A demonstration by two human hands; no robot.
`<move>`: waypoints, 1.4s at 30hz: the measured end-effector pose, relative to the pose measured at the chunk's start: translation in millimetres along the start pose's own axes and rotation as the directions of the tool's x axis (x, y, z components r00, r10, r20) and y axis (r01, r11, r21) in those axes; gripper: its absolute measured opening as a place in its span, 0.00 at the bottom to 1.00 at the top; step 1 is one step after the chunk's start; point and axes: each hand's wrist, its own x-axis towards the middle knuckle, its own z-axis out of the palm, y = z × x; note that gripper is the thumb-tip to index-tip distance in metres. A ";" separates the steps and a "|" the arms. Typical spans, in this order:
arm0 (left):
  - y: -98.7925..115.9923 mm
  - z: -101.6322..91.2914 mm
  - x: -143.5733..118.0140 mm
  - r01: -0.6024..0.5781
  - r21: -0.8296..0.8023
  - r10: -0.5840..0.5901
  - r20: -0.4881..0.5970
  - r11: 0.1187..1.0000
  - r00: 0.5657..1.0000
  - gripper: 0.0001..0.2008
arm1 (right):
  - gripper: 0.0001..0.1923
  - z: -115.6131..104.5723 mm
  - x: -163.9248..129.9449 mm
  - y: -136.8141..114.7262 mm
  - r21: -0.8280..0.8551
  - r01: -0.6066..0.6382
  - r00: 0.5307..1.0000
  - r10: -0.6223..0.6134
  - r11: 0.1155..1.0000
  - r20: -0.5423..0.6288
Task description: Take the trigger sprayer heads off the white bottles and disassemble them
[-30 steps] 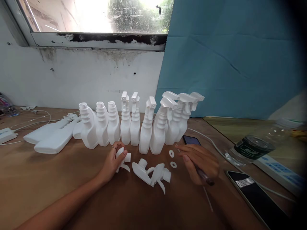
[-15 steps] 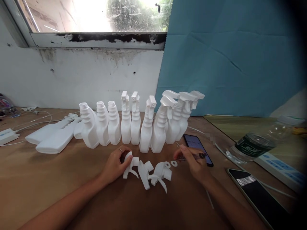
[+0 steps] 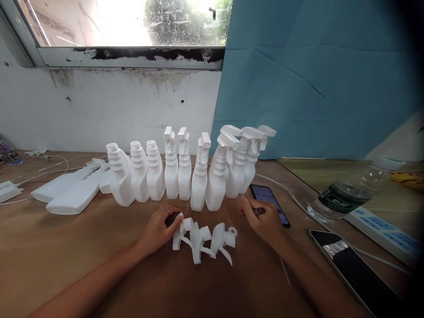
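White plastic fills the brown counter (image 3: 49, 247) from the left: two bottles lying flat (image 3: 68, 194) near a white cable (image 3: 43, 170), then a row of upright bottles (image 3: 185, 172) along the back, the three on the left with bare necks and the six on the right capped with trigger heads. In front of the row, the left hand (image 3: 158, 229) rests on the counter, its fingers curled loosely about the leftmost trigger sprayer head (image 3: 179, 232), thumb and fingertips touching it (a ring shows on one finger). Just to the right lie two more loose sprayer heads (image 3: 212, 240), touching one another in a small cluster, with a small white ring (image 3: 232, 230) against the rightmost. Farther right, the right hand (image 3: 263, 221) is closed in a grip on a dark pen (image 3: 259, 211), held low above the counter and near the cluster without touching it. Behind that hand lies a phone with a lit screen (image 3: 268, 196), partly covered by the hand. At the right edge a clear water bottle (image 3: 347, 194) lies on its side beside a white power strip (image 3: 384, 234), and a second phone with a dark screen (image 3: 351, 269) lies nearer the front edge.
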 end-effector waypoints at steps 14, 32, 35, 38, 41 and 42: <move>-2.7 2.4 1.2 -0.009 -0.012 0.009 -0.009 1.000 1.000 0.13 | 0.27 7.5 0.9 -0.3 0.025 0.013 0.998 -0.014 1.000 0.060; 44.2 -57.2 36.7 -0.206 0.151 0.253 -0.440 0.967 0.862 0.11 | 0.21 11.8 -6.9 -2.1 -0.154 0.389 0.912 -0.403 0.908 -0.077; 76.3 -83.3 60.6 -0.239 0.278 0.361 -0.588 0.930 0.724 0.14 | 0.20 10.4 -6.8 -3.5 -0.141 0.412 0.899 -0.427 0.900 -0.102; 99.7 -96.1 80.6 -0.148 0.331 0.341 -0.657 0.932 0.672 0.18 | 0.21 8.2 -5.9 -2.6 -0.125 0.392 0.904 -0.406 0.912 -0.134; 109.8 -96.8 91.7 -0.059 0.314 0.262 -0.658 0.948 0.706 0.21 | 0.22 5.4 -4.9 -0.4 -0.097 0.324 0.928 -0.337 0.941 -0.160; 111.1 -95.8 93.3 -0.044 0.308 0.244 -0.651 0.950 0.719 0.20 | 0.22 4.4 -4.7 0.2 -0.082 0.292 0.939 -0.302 0.953 -0.164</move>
